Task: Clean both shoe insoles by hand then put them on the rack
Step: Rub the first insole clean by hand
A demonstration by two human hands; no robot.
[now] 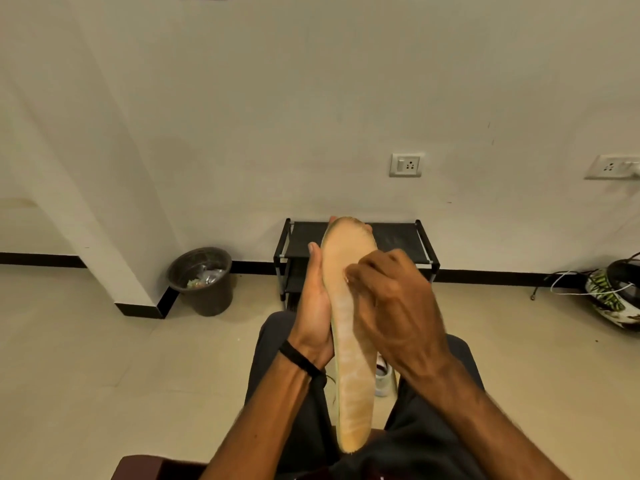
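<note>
Left hand (311, 306) cups orange foam insole (349, 358) from beneath, in front of black shoe rack (398, 237), right hand (391, 299) fingertips curled rubbing its surface; looks light, bendy, best supported along its length.

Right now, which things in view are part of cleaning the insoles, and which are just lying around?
Part of the job: insole, left hand holding it, right hand picking at it, shoe rack, white shoe.

Lying about: waste bin, helmet, wall sockets.

Matt, fuzzy foam insole (349, 341); black metal-framed rack (398, 240); glossy tiled floor (121, 358).
</note>
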